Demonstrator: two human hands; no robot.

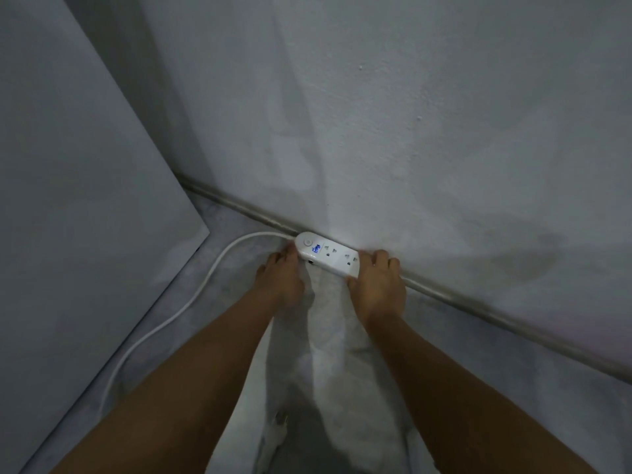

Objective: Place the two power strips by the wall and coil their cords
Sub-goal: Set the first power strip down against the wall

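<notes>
The left hand (282, 277) holds the switch end of the power strip (327, 254), fingers curled against its near edge. The right hand (378, 280) grips the opposite end, with fingers over the top edge and the thumb on the near side. The power strip lies between the two hands, on the floor (478, 354), and its far long side sits at or touching the base of the wall (410, 114). A blue display is lit beside the round switch, so the unit appears to be powered.

Risks from this position:
- The left fingers sit just beside the switch. A shift in grip may press it.
- The cord (191, 295) leaves the strip's end beyond the left hand and trails back along the floor toward the lower left of the view. Tension in it may pull the strip away from the wall on release.
- The loose cord runs close to the person and may catch underfoot.
- Coiling is not yet done, and only one strip is in view.

Surface and room: the floor is grey and mottled, dimly lit, with a brighter patch between the forearms. A thin moulding (478, 309) runs along the wall base beyond both hands. A large pale flat panel (85, 200) stands outboard of the left hand.
</notes>
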